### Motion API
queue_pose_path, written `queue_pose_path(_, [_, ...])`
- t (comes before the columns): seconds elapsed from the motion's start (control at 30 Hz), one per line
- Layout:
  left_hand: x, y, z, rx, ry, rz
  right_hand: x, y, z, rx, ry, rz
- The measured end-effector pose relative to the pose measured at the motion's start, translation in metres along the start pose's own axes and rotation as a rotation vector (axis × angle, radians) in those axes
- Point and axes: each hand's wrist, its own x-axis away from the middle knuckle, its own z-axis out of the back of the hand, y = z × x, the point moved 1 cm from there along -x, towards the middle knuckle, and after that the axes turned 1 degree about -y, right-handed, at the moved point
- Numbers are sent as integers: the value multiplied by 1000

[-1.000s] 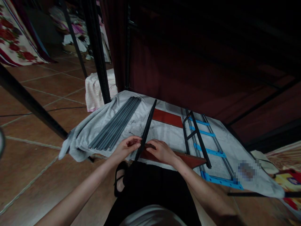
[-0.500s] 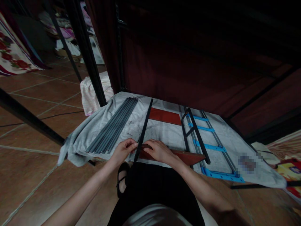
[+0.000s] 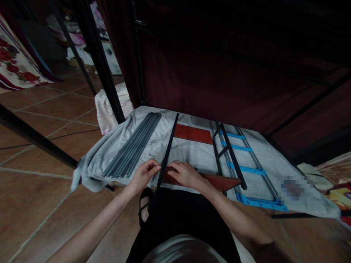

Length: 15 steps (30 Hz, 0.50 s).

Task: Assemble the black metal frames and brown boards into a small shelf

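Note:
My left hand has thumb and forefinger pinched together at the outer side of a black metal bar. Whatever sits between those fingertips is too small to make out. On the bar's other side, my right hand grips a reddish-brown board, fingers over its top edge near the bar. This board stands tilted on its long edge, running from the bar to a black metal frame. Farther back a second, orange-red board lies between the bar and the frame.
Grey metal tubes lie side by side on the grey cloth at left. Small hardware rests beside them. A rack with blue crosspieces lies at right. Black posts and a dark red curtain border the surface.
The view has shifted slightly. Both hands keep nearly the same places at the bar and the board, with only small finger movement.

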Motion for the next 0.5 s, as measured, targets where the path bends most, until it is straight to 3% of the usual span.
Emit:
queue_pose_path(0.1, [2, 1, 1, 4, -32, -41, 1, 0, 0, -14, 1, 14])
queue_pose_path(0.33, [2, 3, 2, -19, -36, 62, 6, -8, 6, 43, -18, -31])
queue_pose_path(0.5, [3, 4, 3, -184, -37, -90, 7, -10, 6, 61, -46, -49])
